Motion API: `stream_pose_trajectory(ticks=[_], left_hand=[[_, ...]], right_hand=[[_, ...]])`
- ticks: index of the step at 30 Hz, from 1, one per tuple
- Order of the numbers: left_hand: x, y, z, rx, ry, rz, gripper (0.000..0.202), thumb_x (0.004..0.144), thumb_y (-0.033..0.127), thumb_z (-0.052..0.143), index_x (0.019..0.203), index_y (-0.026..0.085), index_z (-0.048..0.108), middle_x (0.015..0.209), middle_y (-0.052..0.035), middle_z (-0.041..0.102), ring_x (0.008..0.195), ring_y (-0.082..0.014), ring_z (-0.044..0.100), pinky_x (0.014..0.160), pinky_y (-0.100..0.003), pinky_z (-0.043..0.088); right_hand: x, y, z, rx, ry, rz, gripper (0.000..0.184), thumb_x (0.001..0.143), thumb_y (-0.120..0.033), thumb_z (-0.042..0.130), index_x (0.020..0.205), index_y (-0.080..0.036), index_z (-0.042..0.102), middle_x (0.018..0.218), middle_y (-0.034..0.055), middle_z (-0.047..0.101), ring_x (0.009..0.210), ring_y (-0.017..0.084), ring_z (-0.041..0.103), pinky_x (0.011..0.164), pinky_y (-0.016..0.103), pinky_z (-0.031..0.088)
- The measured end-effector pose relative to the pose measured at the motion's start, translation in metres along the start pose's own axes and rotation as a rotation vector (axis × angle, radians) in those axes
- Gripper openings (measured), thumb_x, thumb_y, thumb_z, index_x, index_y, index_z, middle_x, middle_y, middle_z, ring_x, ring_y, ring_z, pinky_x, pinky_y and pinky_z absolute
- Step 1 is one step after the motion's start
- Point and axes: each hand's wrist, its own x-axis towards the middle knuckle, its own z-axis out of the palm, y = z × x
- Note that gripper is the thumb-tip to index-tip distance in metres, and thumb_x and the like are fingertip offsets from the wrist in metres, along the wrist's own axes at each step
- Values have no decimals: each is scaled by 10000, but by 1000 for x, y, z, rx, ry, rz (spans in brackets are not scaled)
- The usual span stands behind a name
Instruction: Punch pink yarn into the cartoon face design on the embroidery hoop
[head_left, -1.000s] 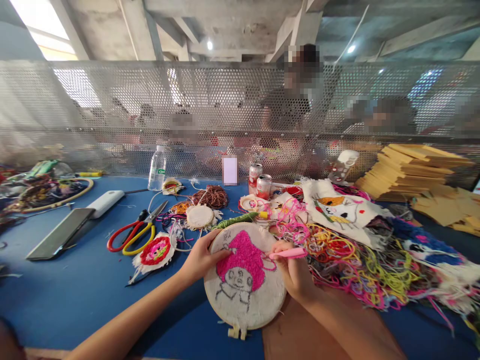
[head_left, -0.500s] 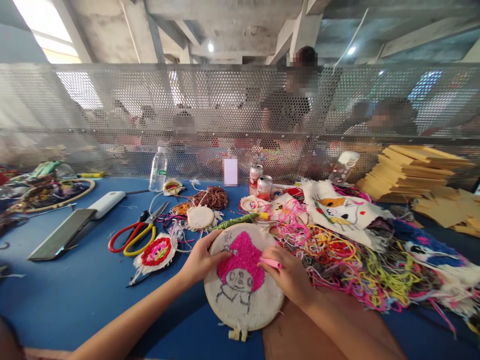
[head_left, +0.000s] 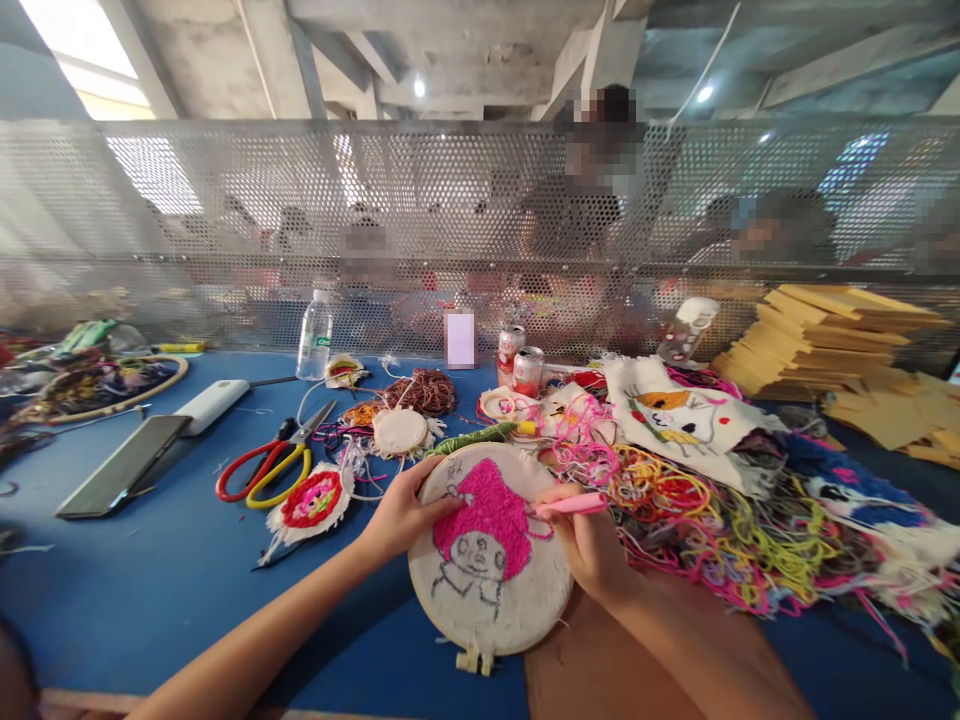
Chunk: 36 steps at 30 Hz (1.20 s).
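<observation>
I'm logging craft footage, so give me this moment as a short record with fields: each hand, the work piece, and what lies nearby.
left hand: grips the left rim of the embroidery hoop
right hand: holds the pink punch needle, tip at the fabric
hoop design: pink tufted hair above an outlined face
left of hoop: scissors, phone
right of hoop: tangled yarn pile
surface: blue table

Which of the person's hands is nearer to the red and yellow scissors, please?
Left. The left hand grips the embroidery hoop's left edge, just right of the scissors; the right hand is across the hoop, holding the pink tool.
</observation>
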Motion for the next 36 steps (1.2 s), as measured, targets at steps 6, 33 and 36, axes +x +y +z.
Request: stream_pose_trajectory(ticks=[6, 33, 36], left_hand=[[1, 0, 0, 1, 0, 4, 480, 693, 344, 674, 1112, 151, 543, 1001, -29, 648, 911, -199, 586, 827, -287, 473], [-1, 3, -1, 14, 6, 13, 472, 695, 362, 666, 1102, 153, 551, 984, -32, 653, 895, -212, 592, 809, -302, 483], [-1, 2, -1, 33, 7, 19, 466, 696, 367, 667, 1096, 157, 554, 985, -30, 651, 891, -207, 590, 809, -301, 479]], right_hand=[[-1, 0, -1, 15, 32, -17, 168, 946, -256, 327, 904, -202, 480, 770, 37, 584, 675, 158, 569, 621, 291, 457], [1, 3, -2, -18, -40, -104, 175, 944, -229, 353, 874, -198, 510, 780, 40, 616, 695, 150, 600, 630, 278, 478], [-1, 5, -2, -23, 0, -106, 195, 946, -230, 331, 883, -201, 513, 786, 54, 626, 728, 173, 605, 631, 303, 476]])
